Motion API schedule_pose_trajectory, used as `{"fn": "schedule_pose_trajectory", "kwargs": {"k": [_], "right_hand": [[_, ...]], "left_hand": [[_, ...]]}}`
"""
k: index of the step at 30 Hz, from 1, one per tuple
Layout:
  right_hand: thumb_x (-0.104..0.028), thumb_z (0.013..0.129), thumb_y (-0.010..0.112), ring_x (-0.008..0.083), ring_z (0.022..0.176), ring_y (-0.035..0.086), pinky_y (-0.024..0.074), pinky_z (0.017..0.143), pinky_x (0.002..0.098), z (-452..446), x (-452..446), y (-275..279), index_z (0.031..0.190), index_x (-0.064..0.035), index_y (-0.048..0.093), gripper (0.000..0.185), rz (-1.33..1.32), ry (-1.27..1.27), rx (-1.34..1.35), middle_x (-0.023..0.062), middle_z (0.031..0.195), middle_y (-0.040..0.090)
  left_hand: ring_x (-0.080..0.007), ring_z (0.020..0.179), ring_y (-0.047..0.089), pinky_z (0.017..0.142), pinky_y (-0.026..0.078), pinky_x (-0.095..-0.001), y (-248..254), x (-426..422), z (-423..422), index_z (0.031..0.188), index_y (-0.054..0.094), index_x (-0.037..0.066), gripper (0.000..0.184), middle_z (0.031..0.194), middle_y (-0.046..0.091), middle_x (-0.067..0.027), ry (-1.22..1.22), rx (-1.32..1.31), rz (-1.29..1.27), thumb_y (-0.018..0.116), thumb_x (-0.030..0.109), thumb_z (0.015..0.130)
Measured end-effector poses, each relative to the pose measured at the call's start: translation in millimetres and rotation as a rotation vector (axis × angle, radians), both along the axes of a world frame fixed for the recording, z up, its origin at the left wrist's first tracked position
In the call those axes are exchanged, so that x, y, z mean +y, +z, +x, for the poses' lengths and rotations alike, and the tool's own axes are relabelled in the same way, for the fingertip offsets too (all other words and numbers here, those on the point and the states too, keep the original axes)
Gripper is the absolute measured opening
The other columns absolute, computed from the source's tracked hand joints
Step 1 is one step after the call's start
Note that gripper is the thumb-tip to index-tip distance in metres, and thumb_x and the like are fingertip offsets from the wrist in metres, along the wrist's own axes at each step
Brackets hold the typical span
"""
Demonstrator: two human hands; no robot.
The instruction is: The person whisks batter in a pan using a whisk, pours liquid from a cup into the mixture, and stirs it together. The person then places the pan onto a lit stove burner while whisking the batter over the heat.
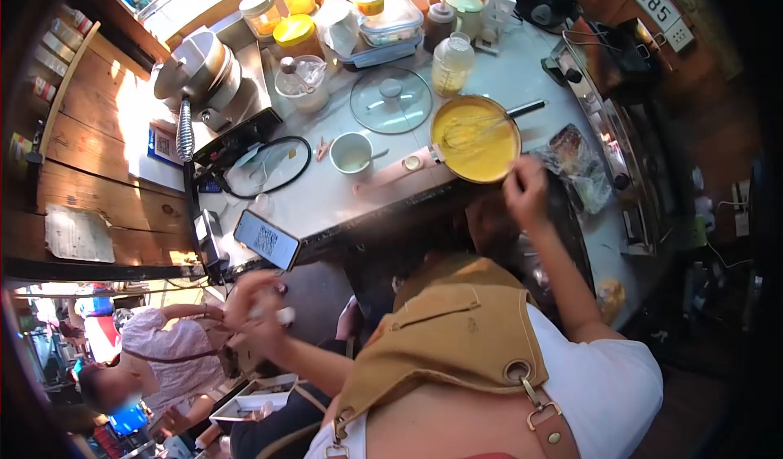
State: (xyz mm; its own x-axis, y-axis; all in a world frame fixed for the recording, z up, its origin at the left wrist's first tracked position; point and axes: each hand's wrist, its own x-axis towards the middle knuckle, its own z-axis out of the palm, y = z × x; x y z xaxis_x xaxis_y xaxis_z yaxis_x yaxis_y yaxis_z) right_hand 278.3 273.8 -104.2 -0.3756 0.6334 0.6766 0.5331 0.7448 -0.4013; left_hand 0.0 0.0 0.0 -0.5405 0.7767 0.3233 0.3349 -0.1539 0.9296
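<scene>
From here I see the pan (466,180) of yellow batter (493,155) sitting near the front edge of the desk (322,204), its pink handle (387,175) pointing left. A whisk (527,109) lies in the batter, its black end out over the right rim. The person's right grip (526,188) is just beside the pan, fingers bent — I can't tell whether anything is in it. The left grip (259,314) is a blur near the phone (267,239) with a QR code — clenched or released, I can't say. A cup (342,146) stands beyond the handle; a plastic bag (581,173) lies right of the pan.
</scene>
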Motion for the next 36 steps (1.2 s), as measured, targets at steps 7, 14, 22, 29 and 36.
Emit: {"fn": "schedule_pose_trajectory", "kwargs": {"k": [7,14,22,29,36], "right_hand": [[-0.033,0.071,0.071,0.017,0.068,0.054,0.0432,0.049,0.0244,54.3,148.7,-28.3,0.106,0.0047,0.049,0.056,-1.362,-0.307,0.653,0.0143,0.098,0.048],[-0.022,0.071,0.069,0.0124,0.047,0.053,0.0367,0.035,0.0207,17.3,202.5,-56.4,0.079,-0.0043,0.057,0.023,-1.376,-0.278,0.71,0.005,0.064,0.055],[-0.01,0.074,0.061,0.0108,0.035,0.047,0.029,0.029,0.02,12.1,197.2,-4.0,0.07,-0.0017,0.053,0.012,-1.082,0.149,0.813,0.0086,0.061,0.058],[-0.009,0.075,0.062,0.0086,0.035,0.046,0.0261,0.028,0.0187,1.6,226.2,6.8,0.071,-0.0049,0.053,0.011,-0.978,0.246,0.68,0.007,0.063,0.059],[-0.011,0.076,0.06,0.008,0.036,0.044,0.0266,0.029,0.0185,2.0,224.1,13.9,0.072,-0.0076,0.048,0.013,-0.967,0.163,0.579,0.0077,0.07,0.06]], "left_hand": [[-0.0286,0.066,0.06,0.054,0.049,-0.0351,-74.1,151.1,77.5,0.109,0.047,0.003,0.043,0.109,0.046,-0.0149,-0.162,0.729,-0.519,0.061,0.011,0.069],[-0.0297,0.067,0.061,0.057,0.049,-0.0374,-144.8,215.2,68.3,0.097,0.051,0.003,0.038,0.102,0.052,-0.0156,0.076,0.804,-0.811,0.067,0.013,0.063],[-0.028,0.06,0.061,0.051,0.048,-0.0375,-172.0,221.9,58.6,0.076,0.051,0.006,0.019,0.07,0.058,-0.0103,0.125,0.919,-0.868,0.064,0.015,0.065],[-0.0262,0.056,0.06,0.048,0.048,-0.0353,-170.7,223.5,61.5,0.077,0.051,0.007,0.017,0.07,0.057,-0.0088,0.164,0.972,-0.806,0.062,0.012,0.065],[-0.0238,0.056,0.059,0.049,0.047,-0.0334,-176.4,217.6,59.6,0.076,0.05,0.007,0.02,0.068,0.053,-0.0064,0.137,1.017,-0.829,0.064,0.011,0.063]]}}
